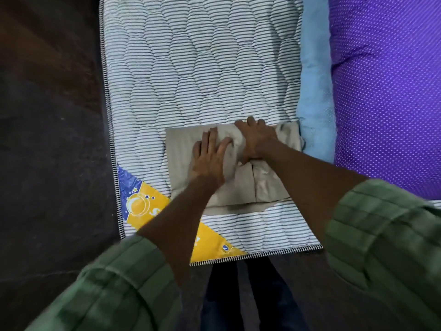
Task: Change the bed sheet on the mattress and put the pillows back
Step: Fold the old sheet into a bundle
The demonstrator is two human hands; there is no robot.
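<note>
A bare quilted mattress [191,68] with thin grey stripes and a blue and yellow corner label [143,199] fills the middle of the view. A folded beige bed sheet [181,144] lies on its near end. My left hand [210,156] rests flat on the sheet with fingers spread. My right hand [257,139] is closed around a bunched fold of the same sheet, just right of the left hand. Both forearms reach in from green sleeves.
A light blue cloth [315,91] lies along the mattress's right edge. Beyond it sits a purple dotted pillow or bedding [386,91]. Dark floor [47,139] runs along the left side and the near end, where my legs stand.
</note>
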